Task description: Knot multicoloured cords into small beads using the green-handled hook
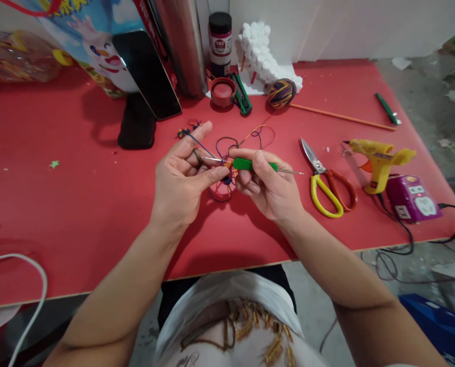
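My left hand (185,176) pinches a small multicoloured crocheted piece (223,187) between thumb and fingers, with yarn looped over its raised index finger. My right hand (266,183) grips a crochet hook with a green handle (250,164); its metal tip points left into the piece. The coloured yarn strand (258,133) runs back across the red table (78,214) to a multicoloured yarn ball (281,93).
Yellow-and-red scissors (325,186), a yellow glue gun (376,160) and a purple power strip (413,198) lie to the right. A phone on a black stand (145,76), a metal cylinder (181,46), a jar (220,43), a red lid (223,92), white foam (261,53) and a thin stick (342,117) sit behind.
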